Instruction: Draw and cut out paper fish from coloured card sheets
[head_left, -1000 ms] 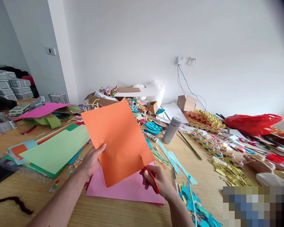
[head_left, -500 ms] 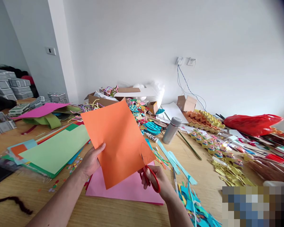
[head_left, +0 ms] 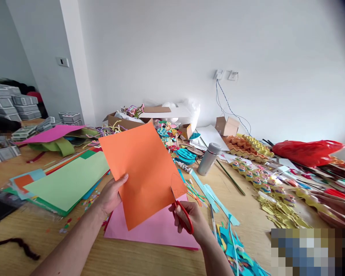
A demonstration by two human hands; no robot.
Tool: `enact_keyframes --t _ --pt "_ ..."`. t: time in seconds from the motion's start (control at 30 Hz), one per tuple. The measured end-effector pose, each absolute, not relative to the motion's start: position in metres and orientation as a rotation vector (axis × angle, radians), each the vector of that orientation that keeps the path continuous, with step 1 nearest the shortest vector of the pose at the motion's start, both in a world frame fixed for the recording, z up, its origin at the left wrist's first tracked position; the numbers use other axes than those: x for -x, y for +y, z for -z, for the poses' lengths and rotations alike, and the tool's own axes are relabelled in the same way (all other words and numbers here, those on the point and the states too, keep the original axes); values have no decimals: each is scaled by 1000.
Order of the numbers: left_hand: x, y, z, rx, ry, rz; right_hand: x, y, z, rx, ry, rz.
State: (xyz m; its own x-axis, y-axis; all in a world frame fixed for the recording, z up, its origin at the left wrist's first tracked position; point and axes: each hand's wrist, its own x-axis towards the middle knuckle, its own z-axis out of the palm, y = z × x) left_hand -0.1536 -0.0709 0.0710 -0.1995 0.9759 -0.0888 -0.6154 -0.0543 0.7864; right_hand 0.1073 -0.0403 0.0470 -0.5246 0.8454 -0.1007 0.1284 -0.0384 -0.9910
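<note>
An orange sheet of paper (head_left: 140,168) is held up at a tilt above the table, its left edge pinched in my left hand (head_left: 113,193) with the thumb on the front. A faint pencil outline shows near its lower right corner. My right hand (head_left: 191,220) grips red-handled scissors (head_left: 186,220), whose blades are at the sheet's lower right edge beside that outline. Whether the blades are fully closed is hard to tell. Under the raised sheet lies pink paper (head_left: 155,234) on the wooden table.
Coloured paper sheets (head_left: 66,184) lie at left. To the right stand a grey bottle (head_left: 209,159), paper scraps (head_left: 238,249), painted egg-carton pieces (head_left: 261,178) and a red plastic bag (head_left: 307,151). Another person's hand (head_left: 333,205) is at the far right. Cardboard boxes (head_left: 227,125) sit by the wall.
The scissors have shifted slightly left and down, with the blades at a changed angle on the orange paper. The other person's hand at right has moved. My left hand stays put.
</note>
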Motion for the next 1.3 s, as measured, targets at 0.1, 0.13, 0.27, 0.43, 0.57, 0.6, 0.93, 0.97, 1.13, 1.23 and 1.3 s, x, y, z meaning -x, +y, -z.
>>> enact_keyframes --t 0.1,0.13,0.27,0.43,0.57,0.6,0.93,0.97,1.13,1.23,1.3 --pt "156 -70 -68 -612 851 -1615 -109 -40 -48 1046 -1680 -1652" --pt "157 -69 -67 -622 850 -1620 -109 -40 -48 1057 -1686 -1655" --pt "159 -69 -66 -641 855 -1608 -110 -41 -50 1081 -1713 -1651" --pt "158 -70 -66 -640 870 -1576 -110 -41 -50 1076 -1726 -1644" --pt "158 -71 -66 -635 885 -1578 -111 -40 -50 1066 -1749 -1640" --pt "159 -71 -66 -642 882 -1575 -111 -40 -50 1076 -1752 -1639" --pt "156 -71 -67 -594 875 -1557 -111 -44 -55 986 -1820 -1634" --pt "156 -71 -68 -593 874 -1556 -111 -44 -55 985 -1839 -1625" --pt "156 -72 -68 -604 846 -1553 -109 -44 -55 999 -1819 -1594" --pt "156 -72 -68 -594 841 -1550 -105 -43 -52 1117 -1749 -1566" --pt "156 -72 -67 -590 842 -1543 -103 -43 -51 1111 -1733 -1569"
